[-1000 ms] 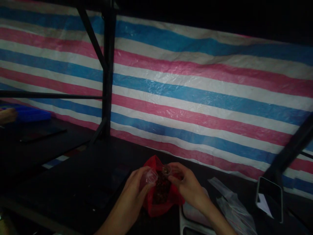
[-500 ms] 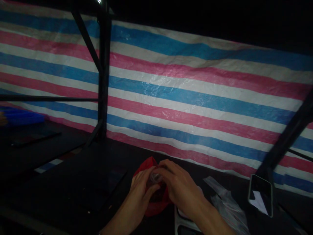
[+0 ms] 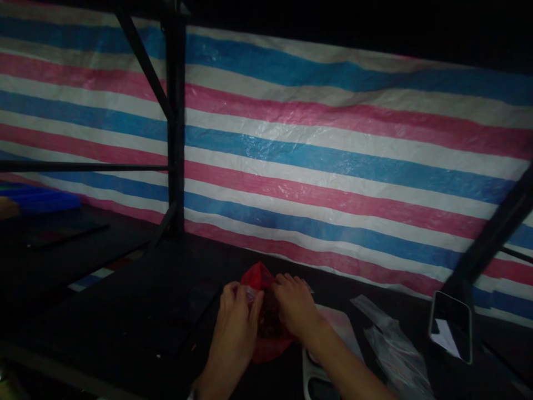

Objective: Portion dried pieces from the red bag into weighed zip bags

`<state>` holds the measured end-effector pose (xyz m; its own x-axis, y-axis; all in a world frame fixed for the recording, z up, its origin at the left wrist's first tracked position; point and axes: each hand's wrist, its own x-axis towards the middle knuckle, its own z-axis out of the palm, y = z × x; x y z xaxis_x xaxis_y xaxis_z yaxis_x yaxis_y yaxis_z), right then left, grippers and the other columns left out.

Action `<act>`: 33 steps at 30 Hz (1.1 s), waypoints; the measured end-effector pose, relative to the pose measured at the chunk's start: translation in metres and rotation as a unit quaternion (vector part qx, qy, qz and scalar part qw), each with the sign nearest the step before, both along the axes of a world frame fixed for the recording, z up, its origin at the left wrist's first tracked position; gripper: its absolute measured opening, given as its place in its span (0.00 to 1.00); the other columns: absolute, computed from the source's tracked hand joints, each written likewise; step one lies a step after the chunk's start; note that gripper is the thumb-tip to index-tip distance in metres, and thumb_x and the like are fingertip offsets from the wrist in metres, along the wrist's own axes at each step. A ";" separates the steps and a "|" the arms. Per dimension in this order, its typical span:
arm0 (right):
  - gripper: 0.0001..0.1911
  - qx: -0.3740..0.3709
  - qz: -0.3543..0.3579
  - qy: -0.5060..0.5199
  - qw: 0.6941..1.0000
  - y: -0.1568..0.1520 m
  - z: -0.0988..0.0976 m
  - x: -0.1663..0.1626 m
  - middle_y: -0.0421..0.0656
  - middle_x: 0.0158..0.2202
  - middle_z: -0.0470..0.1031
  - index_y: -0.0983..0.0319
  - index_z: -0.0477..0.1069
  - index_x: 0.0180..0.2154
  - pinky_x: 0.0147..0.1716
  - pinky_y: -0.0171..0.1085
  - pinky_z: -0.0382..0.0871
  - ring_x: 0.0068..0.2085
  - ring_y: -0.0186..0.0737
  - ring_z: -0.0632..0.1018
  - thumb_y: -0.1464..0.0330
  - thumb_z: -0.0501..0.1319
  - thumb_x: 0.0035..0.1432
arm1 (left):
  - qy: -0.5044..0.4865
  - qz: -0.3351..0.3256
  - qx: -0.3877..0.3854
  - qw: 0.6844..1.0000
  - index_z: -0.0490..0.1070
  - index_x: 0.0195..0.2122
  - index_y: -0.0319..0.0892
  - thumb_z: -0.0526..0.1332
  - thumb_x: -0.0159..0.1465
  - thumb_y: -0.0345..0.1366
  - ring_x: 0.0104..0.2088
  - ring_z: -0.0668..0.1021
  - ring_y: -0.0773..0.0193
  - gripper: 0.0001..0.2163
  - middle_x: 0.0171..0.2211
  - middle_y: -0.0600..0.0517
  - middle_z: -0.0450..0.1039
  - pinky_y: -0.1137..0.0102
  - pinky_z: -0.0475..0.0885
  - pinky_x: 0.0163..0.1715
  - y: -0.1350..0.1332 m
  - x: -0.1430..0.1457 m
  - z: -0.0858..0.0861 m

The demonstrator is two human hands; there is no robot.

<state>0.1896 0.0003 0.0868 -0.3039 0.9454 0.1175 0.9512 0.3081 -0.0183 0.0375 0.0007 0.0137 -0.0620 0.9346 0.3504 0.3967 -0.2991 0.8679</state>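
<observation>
A red plastic bag (image 3: 271,351) lies gathered open on the dark tabletop between my hands, with small dark items inside that I cannot make out. My left hand (image 3: 236,318) is at its left side, thumb and fingers closed on a bit of clear plastic bag (image 3: 251,294). On the opposite side, my right hand (image 3: 295,306) has its fingers curled at the bag's rim; what they grip is hidden. Under my right forearm sits a pale digital scale (image 3: 343,328), partly covered.
Clear plastic bags (image 3: 397,353) lie to the right, beside a phone (image 3: 452,328) near a black slanted post. A blue tray (image 3: 48,199) is at the far left, with part of another person's hand (image 3: 8,208) by it. Striped sheeting (image 3: 312,166) hangs behind the table.
My hands have moved apart over the red bag. The clear plastic, earlier between both hands, now shows at my left fingers. More of the bag's inside and the scale shows.
</observation>
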 end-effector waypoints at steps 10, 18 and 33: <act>0.16 -0.014 -0.044 0.037 0.998 0.032 -0.017 0.001 0.47 0.51 0.83 0.59 0.79 0.48 0.51 0.40 0.68 0.54 0.47 0.81 0.76 0.64 0.59 | -0.102 -0.066 -0.087 0.989 0.72 0.32 0.43 0.59 0.67 0.60 0.30 0.78 0.61 0.22 0.28 0.55 0.76 0.64 0.73 0.35 0.046 -0.009 -0.015; 0.22 -0.043 -0.030 0.046 0.998 0.026 -0.020 0.020 0.49 0.52 0.82 0.61 0.77 0.52 0.51 0.42 0.66 0.54 0.50 0.80 0.79 0.65 0.55 | -0.248 -0.081 -0.156 0.953 0.68 0.27 0.45 0.62 0.49 0.72 0.24 0.68 0.66 0.31 0.22 0.59 0.67 0.71 0.62 0.24 0.035 -0.018 0.004; 0.21 -0.055 -0.015 0.249 0.967 0.032 -0.048 0.002 0.48 0.50 0.85 0.60 0.82 0.47 0.56 0.47 0.70 0.54 0.52 0.81 0.79 0.65 0.51 | -0.306 -0.137 -0.189 0.923 0.63 0.26 0.45 0.65 0.48 0.73 0.20 0.62 0.72 0.33 0.21 0.62 0.61 0.75 0.59 0.21 0.037 -0.024 0.011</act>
